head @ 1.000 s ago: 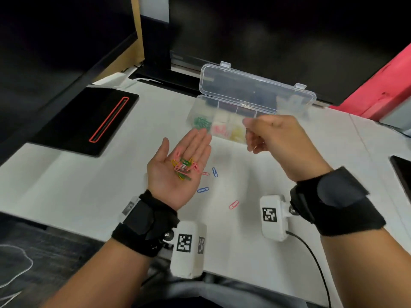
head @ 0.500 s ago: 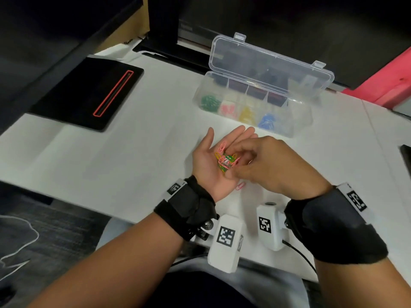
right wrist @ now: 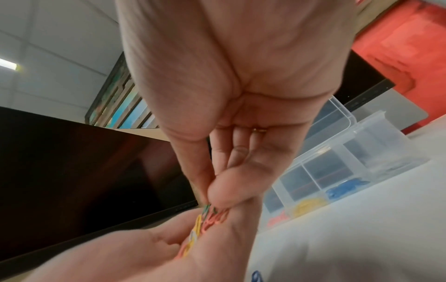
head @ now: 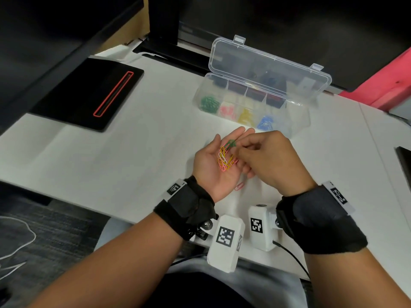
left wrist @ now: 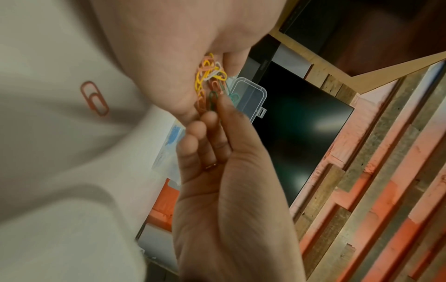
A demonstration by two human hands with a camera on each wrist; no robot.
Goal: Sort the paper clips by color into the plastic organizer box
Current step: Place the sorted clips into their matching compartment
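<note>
My left hand [head: 209,167] lies palm up above the table, fingers straight, carrying a small pile of paper clips [head: 225,161] in yellow, pink and white. My right hand [head: 241,146] reaches over that palm and pinches a green clip [head: 230,143] between thumb and forefinger, near the left fingertips. The right wrist view shows the pinch [right wrist: 209,205] over the pile [right wrist: 200,227]. The clear organizer box [head: 298,121] stands open behind the hands; its front compartments hold green, pink, yellow and blue clips.
One pink clip [head: 239,186] lies on the white table under my hands, and a blue clip [right wrist: 256,276] lies nearby. A black pad with a red slot [head: 89,94] sits at the left. Dark monitors stand behind the box.
My right hand came back from the box to the left palm, dug into the pile and now pinches a green clip. The left hand with the pile shifted toward the box.
</note>
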